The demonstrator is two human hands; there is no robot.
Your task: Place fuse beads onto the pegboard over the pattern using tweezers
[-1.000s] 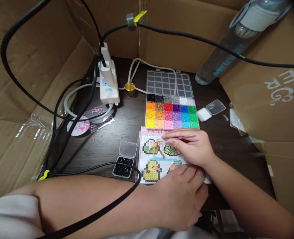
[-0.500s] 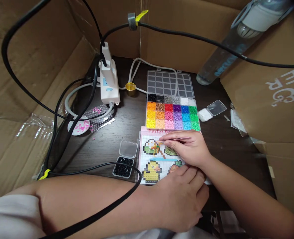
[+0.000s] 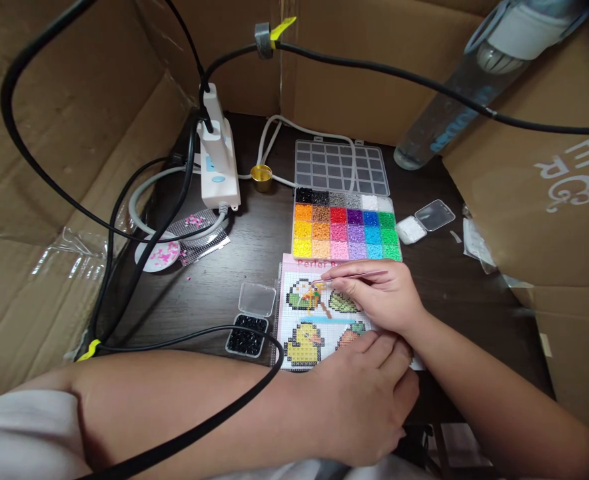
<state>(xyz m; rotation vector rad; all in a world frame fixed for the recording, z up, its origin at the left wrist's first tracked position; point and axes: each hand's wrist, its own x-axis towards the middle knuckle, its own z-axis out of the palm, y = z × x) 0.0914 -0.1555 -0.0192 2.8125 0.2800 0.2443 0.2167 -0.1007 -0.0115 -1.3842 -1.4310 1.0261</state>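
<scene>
My right hand [image 3: 382,293] pinches a pair of thin pinkish tweezers [image 3: 357,276], their tips over the upper left picture of a bead pattern sheet [image 3: 324,343] under a clear pegboard. That picture and a yellow duck [image 3: 303,343] below it carry small beads. My left hand [image 3: 364,400] lies across the lower right corner of the sheet, its fingers curled under and against my right wrist; what they hold, if anything, is hidden. Just beyond the sheet stands a compartment box of coloured beads [image 3: 347,230] with its clear lid folded back.
Left of the sheet is an open small box of black beads [image 3: 247,335]; at right, one of white beads [image 3: 411,230]. A power strip [image 3: 219,167], gold cup [image 3: 261,177], pink beads on a white dish [image 3: 157,253] and bottle [image 3: 454,107] stand around. A black cable [image 3: 214,417] crosses my left arm.
My right hand has shifted very slightly to the right with the tweezers, whose tips stay over the upper left picture. The left hand has hardly moved.
</scene>
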